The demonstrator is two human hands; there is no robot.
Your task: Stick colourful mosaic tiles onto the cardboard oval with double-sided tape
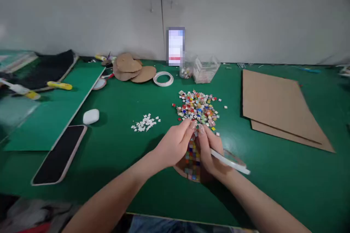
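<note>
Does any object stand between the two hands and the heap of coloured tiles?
Nothing visible does: the left hand and right hand are close together at the near edge of the heap of coloured tiles. The white stick slants back from the right hand, away from the tiles.

Craft workshop by the look of it, green worktop (117, 174) against plain grey wall (246, 14), colored mosaic tiles (199, 108) heaped loose, white chips (146, 123), cut cardboard discs (127, 66), bigger cardboard sheets (273, 102), yellow-handled cutter (59, 85), clear bags (206, 71) of supplies.
</note>
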